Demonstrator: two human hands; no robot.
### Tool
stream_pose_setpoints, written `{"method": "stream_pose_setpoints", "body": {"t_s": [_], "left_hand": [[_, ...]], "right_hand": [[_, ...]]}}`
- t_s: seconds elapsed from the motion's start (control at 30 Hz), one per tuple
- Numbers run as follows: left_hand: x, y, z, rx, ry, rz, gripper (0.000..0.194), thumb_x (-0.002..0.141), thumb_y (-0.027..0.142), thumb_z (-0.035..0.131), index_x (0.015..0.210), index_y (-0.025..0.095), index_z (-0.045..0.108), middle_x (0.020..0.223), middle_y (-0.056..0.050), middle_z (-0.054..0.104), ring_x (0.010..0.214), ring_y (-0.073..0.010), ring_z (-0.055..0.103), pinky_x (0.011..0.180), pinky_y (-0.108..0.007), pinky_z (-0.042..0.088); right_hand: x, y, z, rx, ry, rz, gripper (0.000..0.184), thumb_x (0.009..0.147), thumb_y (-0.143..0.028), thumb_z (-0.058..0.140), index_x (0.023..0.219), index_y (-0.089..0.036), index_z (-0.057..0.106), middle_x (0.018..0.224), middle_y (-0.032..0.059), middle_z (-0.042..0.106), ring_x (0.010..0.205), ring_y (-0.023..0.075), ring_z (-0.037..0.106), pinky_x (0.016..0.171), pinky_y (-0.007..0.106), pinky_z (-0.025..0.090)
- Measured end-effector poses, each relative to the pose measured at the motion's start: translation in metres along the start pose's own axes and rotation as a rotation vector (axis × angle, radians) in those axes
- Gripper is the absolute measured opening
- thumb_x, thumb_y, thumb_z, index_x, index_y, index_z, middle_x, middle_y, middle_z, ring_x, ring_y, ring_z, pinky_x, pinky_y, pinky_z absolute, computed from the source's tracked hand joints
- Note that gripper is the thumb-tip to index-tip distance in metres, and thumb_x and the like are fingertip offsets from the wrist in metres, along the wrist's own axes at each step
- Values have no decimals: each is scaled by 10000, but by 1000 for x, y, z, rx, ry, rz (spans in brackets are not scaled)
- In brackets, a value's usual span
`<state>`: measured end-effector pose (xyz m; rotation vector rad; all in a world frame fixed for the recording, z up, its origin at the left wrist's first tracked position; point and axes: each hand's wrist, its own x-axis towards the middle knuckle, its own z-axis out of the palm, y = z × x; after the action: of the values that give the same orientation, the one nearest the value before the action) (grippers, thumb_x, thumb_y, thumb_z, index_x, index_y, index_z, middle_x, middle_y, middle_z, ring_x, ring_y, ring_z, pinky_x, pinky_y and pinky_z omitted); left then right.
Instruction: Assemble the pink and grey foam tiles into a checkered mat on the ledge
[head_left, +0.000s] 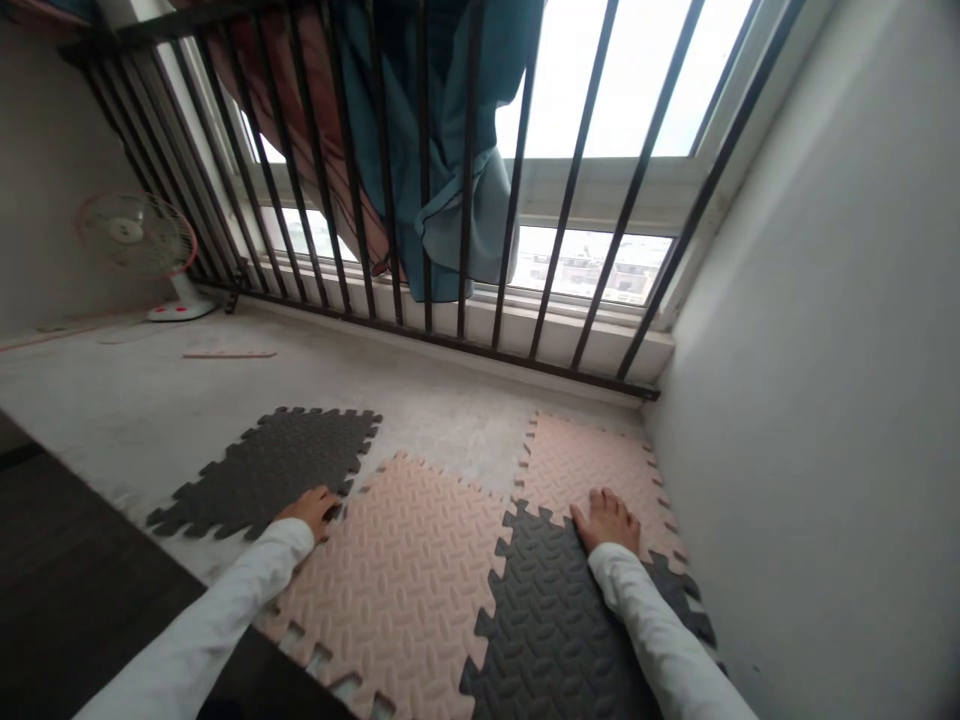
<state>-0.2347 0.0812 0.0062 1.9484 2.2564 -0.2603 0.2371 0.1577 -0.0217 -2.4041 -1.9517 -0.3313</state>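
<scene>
My left hand (pixel 313 508) is at the near right edge of a loose dark grey foam mat tile (pixel 281 465). Its fingers are bent over that edge, right beside a pink foam mat tile (pixel 409 560); the fingertips are partly hidden. My right hand (pixel 609 522) lies flat with fingers spread on another pink tile (pixel 592 450), close to its seam with a second dark grey tile (pixel 559 620). The second dark tile's teeth mesh with both pink tiles. A strip of floor shows between the loose dark tile and the nearest pink tile.
A dark metal railing (pixel 457 345) runs in front of the window, with blue and pink curtains (pixel 442 150) behind it. A white wall (pixel 810 380) rises at the right. On the pale floor (pixel 442 420) are a fan (pixel 180 300) and a thin strip (pixel 229 354). A dark surface (pixel 82 590) borders the left.
</scene>
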Motion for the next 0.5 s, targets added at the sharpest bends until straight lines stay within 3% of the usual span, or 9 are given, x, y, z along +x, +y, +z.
{"method": "stream_pose_setpoints", "body": {"t_s": [0.17, 0.23, 0.33, 0.4, 0.5], "left_hand": [[4, -7, 0, 9, -6, 10, 361, 665, 136, 451, 990, 246, 560, 1043, -38, 498, 982, -162, 450, 818, -270, 372], [10, -8, -8, 68, 11, -10, 325, 672, 141, 441, 950, 250, 570, 1052, -35, 498, 997, -179, 439, 810, -301, 381], [28, 0, -30, 70, 145, -20, 317, 698, 140, 410, 973, 216, 548, 1145, -50, 461, 1052, -191, 414, 869, -324, 361], [43, 20, -49, 15, 253, 17, 309, 720, 150, 385, 995, 157, 526, 1234, -84, 399, 1120, -177, 372, 952, -290, 296], [62, 78, -71, -72, 299, 154, 310, 734, 145, 353, 1008, 111, 494, 1326, -105, 304, 1219, -139, 254, 1014, -244, 206]], "right_hand": [[-2, 2, -4, 33, 26, -21, 507, 759, -473, 340, 1155, -175, 448, 1241, 102, 412, 1119, 223, 326, 867, 378, 248], [-3, 2, -4, 45, 22, -21, 509, 759, -469, 343, 1158, -170, 445, 1242, 101, 412, 1120, 224, 324, 869, 379, 244], [-2, 2, -1, 55, 6, -21, 518, 757, -477, 345, 1168, -174, 436, 1246, 99, 408, 1127, 227, 315, 876, 384, 234], [-1, 1, 2, 49, 15, -12, 514, 759, -477, 341, 1167, -179, 438, 1249, 103, 404, 1129, 232, 310, 881, 388, 226], [0, 2, 4, 55, 17, -14, 516, 757, -474, 345, 1168, -176, 440, 1252, 111, 400, 1131, 240, 308, 883, 392, 221]]}}
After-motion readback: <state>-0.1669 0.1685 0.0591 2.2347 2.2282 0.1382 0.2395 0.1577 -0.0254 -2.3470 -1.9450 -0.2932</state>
